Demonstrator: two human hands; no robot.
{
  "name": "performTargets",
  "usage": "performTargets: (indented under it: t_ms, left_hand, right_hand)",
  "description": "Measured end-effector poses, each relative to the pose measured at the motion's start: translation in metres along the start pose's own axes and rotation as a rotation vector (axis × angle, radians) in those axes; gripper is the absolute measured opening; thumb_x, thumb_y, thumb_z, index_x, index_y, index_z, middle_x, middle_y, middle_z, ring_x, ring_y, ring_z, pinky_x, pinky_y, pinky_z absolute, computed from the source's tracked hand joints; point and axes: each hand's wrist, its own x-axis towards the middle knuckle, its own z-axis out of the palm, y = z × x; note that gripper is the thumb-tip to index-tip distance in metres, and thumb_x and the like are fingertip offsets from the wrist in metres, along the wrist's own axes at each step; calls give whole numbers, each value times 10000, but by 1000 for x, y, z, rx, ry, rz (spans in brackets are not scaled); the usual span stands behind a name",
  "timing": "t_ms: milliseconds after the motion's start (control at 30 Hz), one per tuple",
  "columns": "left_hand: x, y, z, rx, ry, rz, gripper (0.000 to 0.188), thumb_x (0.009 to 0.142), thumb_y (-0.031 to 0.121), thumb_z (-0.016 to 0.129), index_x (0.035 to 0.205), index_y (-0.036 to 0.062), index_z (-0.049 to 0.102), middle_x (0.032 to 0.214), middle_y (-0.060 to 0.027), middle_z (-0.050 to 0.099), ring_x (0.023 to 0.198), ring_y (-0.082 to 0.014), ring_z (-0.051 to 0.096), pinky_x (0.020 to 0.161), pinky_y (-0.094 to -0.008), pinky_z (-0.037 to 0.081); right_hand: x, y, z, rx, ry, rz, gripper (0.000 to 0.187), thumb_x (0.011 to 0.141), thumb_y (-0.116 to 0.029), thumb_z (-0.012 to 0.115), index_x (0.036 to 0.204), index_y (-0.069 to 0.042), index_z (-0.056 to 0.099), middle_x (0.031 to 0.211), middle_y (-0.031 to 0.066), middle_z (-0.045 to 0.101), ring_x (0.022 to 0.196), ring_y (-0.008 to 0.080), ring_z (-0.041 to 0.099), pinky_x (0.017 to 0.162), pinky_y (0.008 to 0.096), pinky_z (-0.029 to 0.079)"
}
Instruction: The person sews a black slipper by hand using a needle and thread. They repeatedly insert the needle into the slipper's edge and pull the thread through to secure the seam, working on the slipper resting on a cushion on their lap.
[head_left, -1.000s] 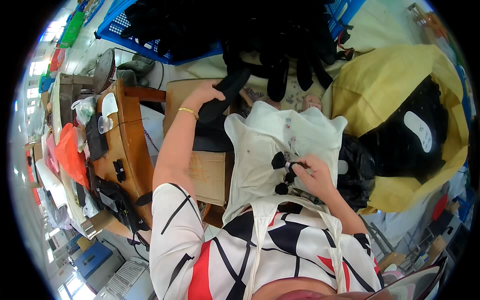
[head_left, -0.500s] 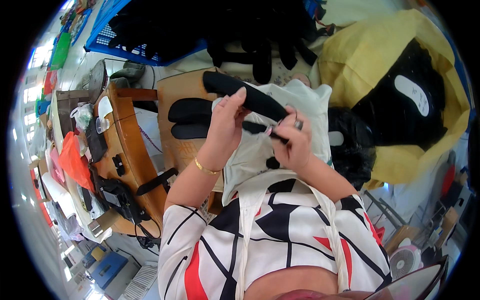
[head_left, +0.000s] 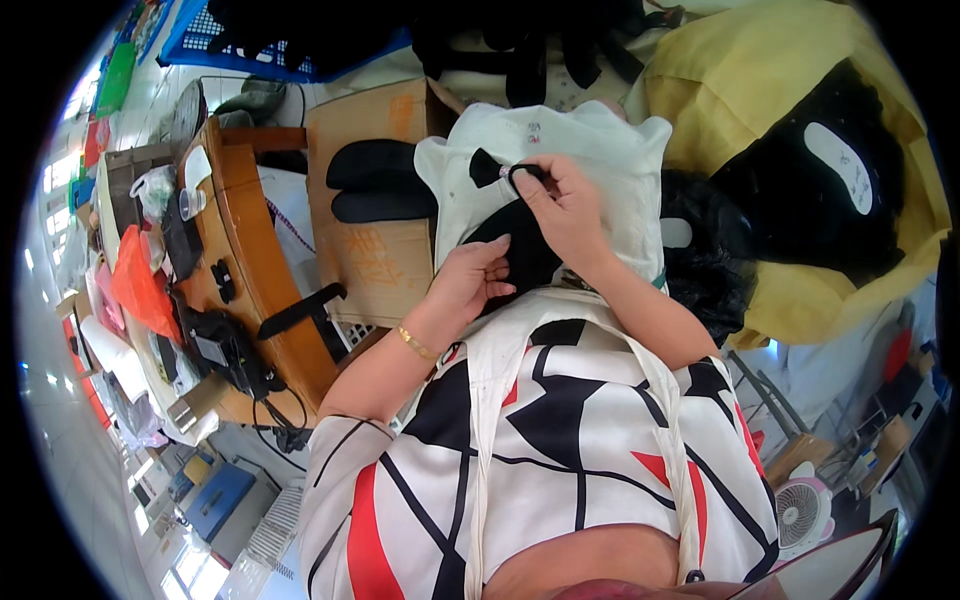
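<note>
over the white cloth [head_left: 600, 138] in the head view, the right hand [head_left: 565, 212] pinches a black bow [head_left: 487, 168]; the left hand [head_left: 466, 278], half curled, touches a black fabric piece [head_left: 527, 245] just below the right, though i cannot tell whether it grips. positioning the bow seems in hand, likely calling next for a steady pinch.

head-worn fisheye view, facing down, fairly near

Orange plastic bag [head_left: 143, 278] — far left, clear cup [head_left: 192, 204] on a brown table [head_left: 248, 262], white fan [head_left: 801, 514] — lower right
</note>
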Motion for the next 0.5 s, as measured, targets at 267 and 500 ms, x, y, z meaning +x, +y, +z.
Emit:
performTargets:
  t_ms: [267,500]
  left_hand:
    - [-9,-6,17,915,-18,366,222,921,180,671,995,-28,650,917,-39,655,855,-164,617,766,-294,500]
    - [3,-41,26,-235,-153,412,326,923,104,690,1191,-13,544,1131,-57,587,1048,-131,550,1002,-264,389]
  right_hand:
    - [-16,50,-3,164,4,129,186,969,-174,636,1057,-11,649,908,-14,611,783,62,532,721,225,459]
    - [-24,20,-24,246,30,216,211,1008,-192,582,1092,-14,660,950,-8,653,824,69,576,767,222,467]
